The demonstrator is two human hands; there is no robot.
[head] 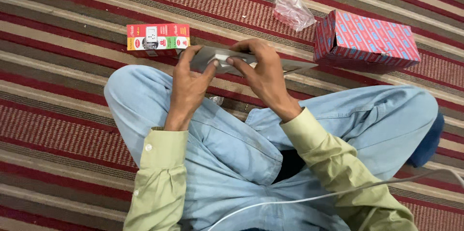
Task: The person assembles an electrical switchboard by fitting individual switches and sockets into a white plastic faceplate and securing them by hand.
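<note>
Seated cross-legged on a striped red carpet (pixel 63 129), with a flat grey switch plate (pixel 251 62) held above the knees, just in front of them. Keep the plate level and braced from both ends — left hand (pixel 188 83) pinching the near left edge, right hand (pixel 263 74) curled over the top, fingertips on the white module (pixel 223 58) set in it; press squarely, judged best with even thumb support beneath. Beside: patterned red carton (pixel 367 40), open at one end, right of the plate; small red-green socket box (pixel 158 37) touching behind; crumpled plastic bag (pixel 292 11) farther back. White cable (pixel 309 197) crossing the lap — clear of both wrists.
</note>
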